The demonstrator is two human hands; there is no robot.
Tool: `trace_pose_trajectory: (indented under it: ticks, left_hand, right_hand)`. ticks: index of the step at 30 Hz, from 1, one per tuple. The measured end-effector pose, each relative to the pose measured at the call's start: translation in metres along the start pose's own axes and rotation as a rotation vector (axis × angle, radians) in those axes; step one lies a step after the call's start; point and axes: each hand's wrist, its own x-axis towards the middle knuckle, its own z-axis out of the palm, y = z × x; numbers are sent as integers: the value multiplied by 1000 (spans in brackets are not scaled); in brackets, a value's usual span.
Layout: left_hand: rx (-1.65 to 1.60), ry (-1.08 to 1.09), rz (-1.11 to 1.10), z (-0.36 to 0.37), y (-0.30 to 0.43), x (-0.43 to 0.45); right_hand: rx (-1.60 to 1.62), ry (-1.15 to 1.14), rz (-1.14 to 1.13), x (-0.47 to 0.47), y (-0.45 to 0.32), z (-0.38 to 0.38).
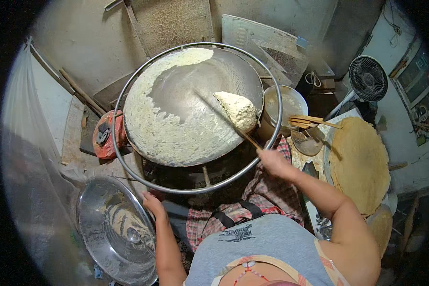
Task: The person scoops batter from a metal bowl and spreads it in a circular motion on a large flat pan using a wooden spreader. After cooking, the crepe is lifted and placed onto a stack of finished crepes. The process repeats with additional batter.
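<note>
A large round metal griddle (200,75) lies before me inside a steel ring (196,190). Pale batter (171,143) coats its left and near parts; bare metal shows in the middle and at the far right. My right hand (277,162), by the ring's near right side, grips a long thin scraper (221,116), blurred, reaching over the griddle. A thick lump of batter (237,109) sits at the griddle's right side, beside the scraper. My left hand (153,204) is just below the ring, at the rim of a steel basin (93,221); its fingertips are partly hidden. Batter residue and a ladle (133,235) are in the basin.
Right of the griddle stands a bucket (286,96) with wooden sticks (307,121) across its rim. A stack of thin round flatbreads (361,164) lies at the right, behind a scoop (306,142). A fan (367,78) stands beyond. A red bundle (109,137) sits left of the ring.
</note>
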Motion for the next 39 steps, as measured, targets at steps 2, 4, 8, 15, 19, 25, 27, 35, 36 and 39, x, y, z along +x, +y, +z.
trace_pose_trajectory:
  ticks: [2,4,8,15,19,25,27,35,36,39]
  left_hand:
    - [-187,-67,-124,2,-14,-9]
    - [-197,-3,-22,34,27,-44]
    - [-303,-73,-186,47,54,-53]
    - [-166,8,-17,29,34,32]
    - [14,135,65,4,-7,22]
    - [-322,-143,-97,30,22,-45]
    - [-284,-25,-229,57,48,-67]
    - [-184,72,14,46,53,-11]
    - [-116,59,-65,34,37,17]
    - [87,192,51,19,28,6]
  right_hand:
    - [-31,184,-44,18,25,-13]
    - [130,191,21,56,26,-18]
    - [74,151,-318,2,-18,13]
    - [11,214,-31,65,17,-23]
    - [5,50,-284,-16,-18,8]
    - [184,31,146,41,0,-42]
    - [110,211,-83,30,-9,-14]
    - [84,93,81,36,23,-20]
    - [44,160,-14,42,10,-19]
    - [29,163,-328,5,-10,18]
